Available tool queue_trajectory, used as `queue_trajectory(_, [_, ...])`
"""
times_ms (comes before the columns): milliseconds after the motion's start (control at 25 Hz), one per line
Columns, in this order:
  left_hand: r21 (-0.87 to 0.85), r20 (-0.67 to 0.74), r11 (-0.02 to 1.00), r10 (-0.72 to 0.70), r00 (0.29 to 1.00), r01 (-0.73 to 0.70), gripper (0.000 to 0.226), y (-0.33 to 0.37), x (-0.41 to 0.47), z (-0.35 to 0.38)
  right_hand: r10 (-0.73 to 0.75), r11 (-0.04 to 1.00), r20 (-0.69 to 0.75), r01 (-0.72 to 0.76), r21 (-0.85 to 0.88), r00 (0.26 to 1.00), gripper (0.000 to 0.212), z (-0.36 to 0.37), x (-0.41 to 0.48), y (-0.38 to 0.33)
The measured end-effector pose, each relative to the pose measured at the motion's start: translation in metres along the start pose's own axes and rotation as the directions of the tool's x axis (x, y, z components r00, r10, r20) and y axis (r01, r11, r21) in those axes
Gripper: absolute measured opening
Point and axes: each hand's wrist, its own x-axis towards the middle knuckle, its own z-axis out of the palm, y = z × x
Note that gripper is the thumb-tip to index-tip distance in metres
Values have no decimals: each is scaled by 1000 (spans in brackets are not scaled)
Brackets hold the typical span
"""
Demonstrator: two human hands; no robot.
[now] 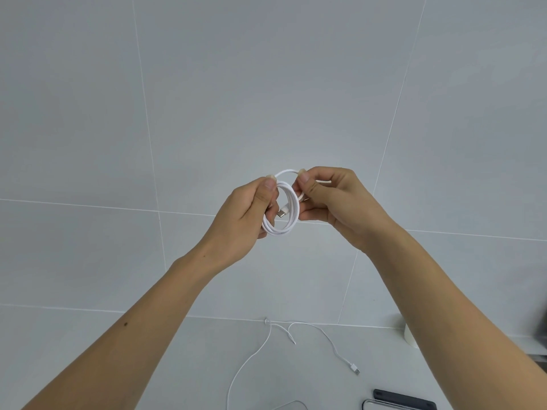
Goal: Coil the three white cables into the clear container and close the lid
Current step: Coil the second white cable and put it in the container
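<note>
Both hands were raised before the tiled wall, holding a coiled white cable (280, 210). The left hand (247, 214) gripped the coil's left side; the right hand (328, 199) pinched its top strand. Two loose cables (325, 335) lay on the bench (148, 365) below, beside what seemed a clear container's rim (291, 403).

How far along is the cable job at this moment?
Early. One white cable is nearly coiled, held up between left hand and right hand. Loose white cables lie uncoiled on the table. The container is barely in view, so nothing shows as stored.
</note>
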Motion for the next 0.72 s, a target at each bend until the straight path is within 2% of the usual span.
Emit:
queue_trajectory(160, [24,-18,1000,0,1000,0,40,0,0,1,59,993,55,-64,101,997,26,6,-1,4])
queue_trajectory(280, [133,-59,990,54,997,-46,38,-3,1,1,83,980,92,-98,176,992,30,13,-3,5])
queue_trajectory(480, [328,-91,943,89,992,-55,40,-12,4,1,98,983,177,-122,135,979,37,22,-12,0])
queue_trajectory(720, [282,-118,959,71,991,-35,38,-17,2,-1,86,996,156,-85,-11,984,30,16,-15,1])
